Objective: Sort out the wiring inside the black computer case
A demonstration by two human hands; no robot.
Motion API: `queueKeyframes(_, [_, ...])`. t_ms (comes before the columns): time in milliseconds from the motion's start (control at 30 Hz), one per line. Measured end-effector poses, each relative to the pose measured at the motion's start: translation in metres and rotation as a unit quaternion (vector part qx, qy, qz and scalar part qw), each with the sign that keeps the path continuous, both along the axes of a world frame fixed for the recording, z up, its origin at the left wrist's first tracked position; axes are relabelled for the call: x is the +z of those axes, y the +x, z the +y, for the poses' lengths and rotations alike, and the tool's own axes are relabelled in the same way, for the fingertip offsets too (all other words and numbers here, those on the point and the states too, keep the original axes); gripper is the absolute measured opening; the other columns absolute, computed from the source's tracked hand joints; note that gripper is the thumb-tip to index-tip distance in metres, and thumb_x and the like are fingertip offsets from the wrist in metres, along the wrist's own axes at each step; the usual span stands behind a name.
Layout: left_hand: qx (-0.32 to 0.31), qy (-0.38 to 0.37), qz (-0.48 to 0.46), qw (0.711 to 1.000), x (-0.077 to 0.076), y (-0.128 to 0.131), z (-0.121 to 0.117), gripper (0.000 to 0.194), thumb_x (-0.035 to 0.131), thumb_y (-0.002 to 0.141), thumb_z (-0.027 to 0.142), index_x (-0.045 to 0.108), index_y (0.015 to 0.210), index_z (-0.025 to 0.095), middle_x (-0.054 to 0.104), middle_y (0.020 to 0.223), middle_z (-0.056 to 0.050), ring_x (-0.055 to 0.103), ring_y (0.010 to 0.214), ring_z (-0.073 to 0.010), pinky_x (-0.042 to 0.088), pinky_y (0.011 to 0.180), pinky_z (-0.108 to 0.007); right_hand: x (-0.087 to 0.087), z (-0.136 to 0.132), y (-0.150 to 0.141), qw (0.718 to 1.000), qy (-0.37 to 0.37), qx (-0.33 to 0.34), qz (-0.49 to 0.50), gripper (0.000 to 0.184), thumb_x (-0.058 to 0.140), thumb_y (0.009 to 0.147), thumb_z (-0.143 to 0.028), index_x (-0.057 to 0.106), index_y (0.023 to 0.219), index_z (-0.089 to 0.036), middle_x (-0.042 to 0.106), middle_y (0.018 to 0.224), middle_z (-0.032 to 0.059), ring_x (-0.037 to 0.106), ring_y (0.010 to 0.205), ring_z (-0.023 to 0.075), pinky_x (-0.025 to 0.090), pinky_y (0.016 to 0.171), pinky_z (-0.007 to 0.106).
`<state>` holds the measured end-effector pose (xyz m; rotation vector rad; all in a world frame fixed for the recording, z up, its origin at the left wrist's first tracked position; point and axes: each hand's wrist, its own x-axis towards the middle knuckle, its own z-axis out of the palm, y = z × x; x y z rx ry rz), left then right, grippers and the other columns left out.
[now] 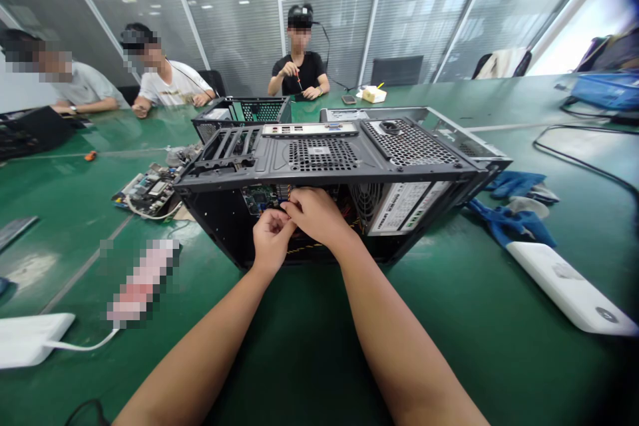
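A black computer case (234,170) lies open toward me on the green table. Both of my hands reach into it, fingertips meeting near the circuit board (257,200). My left hand (272,236) is closed, its thumb and fingers curled together. Above and to its right, my right hand (319,216) bends inward with its fingers pinched. Thin coloured wires show around the fingertips, but what sits between them is too small and hidden to name. To the right of my hands is the power supply (407,208), with a white label and a fan grille.
Left of the case lies a loose motherboard (152,190) with cables. A white power bank (569,286) and blue gloves (519,213) are on the right. Another white device (34,339) is at the left edge. Three people sit across the table; one holds a screwdriver (298,78).
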<state>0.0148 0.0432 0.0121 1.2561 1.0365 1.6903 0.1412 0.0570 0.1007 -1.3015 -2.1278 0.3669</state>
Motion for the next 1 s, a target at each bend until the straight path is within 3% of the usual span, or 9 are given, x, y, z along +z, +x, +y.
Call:
queueKeyframes(267, [-0.014, -0.022, 0.005, 1.000, -0.0049, -0.0034, 0.0024, 0.016, 0.076, 0.077, 0.028, 0.067, 0.079, 0.015, 0.064, 0.065, 0.002, 0.055, 0.050, -0.0076, 0.044, 0.052, -0.020, -0.0024, 0.0020, 0.0005, 1.000, -0.003, 0.007, 0.011, 0.025, 0.054, 0.092, -0.024, 0.058, 0.069, -0.019, 0.065, 0.073, 0.0046, 0.053, 0.066, 0.0154, 0.026, 0.060, 0.029])
queueKeyframes(567, [-0.125, -0.070, -0.112, 0.983, 0.0012, -0.0031, 0.0020, 0.021, 0.080, 0.072, 0.033, 0.069, 0.078, 0.016, 0.059, 0.062, 0.003, 0.049, 0.052, -0.0065, 0.041, 0.054, -0.020, -0.0004, 0.0009, 0.0031, 0.997, -0.026, 0.033, 0.061, 0.028, 0.054, 0.091, -0.024, 0.054, 0.063, -0.019, 0.060, 0.064, 0.0011, 0.049, 0.061, 0.0132, 0.027, 0.060, 0.028])
queueKeyframes(833, [-0.007, -0.013, 0.031, 0.999, 0.0023, -0.0069, -0.0001, 0.021, 0.081, 0.073, 0.031, 0.068, 0.074, 0.015, 0.061, 0.060, 0.002, 0.051, 0.050, -0.0080, 0.042, 0.051, -0.020, 0.0026, 0.0010, 0.0047, 0.997, -0.032, 0.021, 0.066, 0.026, 0.056, 0.090, -0.022, 0.054, 0.064, -0.019, 0.056, 0.062, -0.0007, 0.044, 0.059, 0.0123, 0.027, 0.060, 0.027])
queueKeyframes(1000, [0.008, 0.002, 0.061, 0.998, 0.0049, -0.0063, -0.0038, 0.019, 0.078, 0.076, 0.032, 0.070, 0.077, 0.015, 0.063, 0.063, 0.001, 0.051, 0.050, -0.0082, 0.042, 0.050, -0.020, 0.0018, 0.0012, 0.0054, 0.996, -0.024, 0.024, 0.077, 0.027, 0.056, 0.090, -0.024, 0.055, 0.064, -0.019, 0.055, 0.061, -0.0010, 0.043, 0.059, 0.0122, 0.026, 0.060, 0.027])
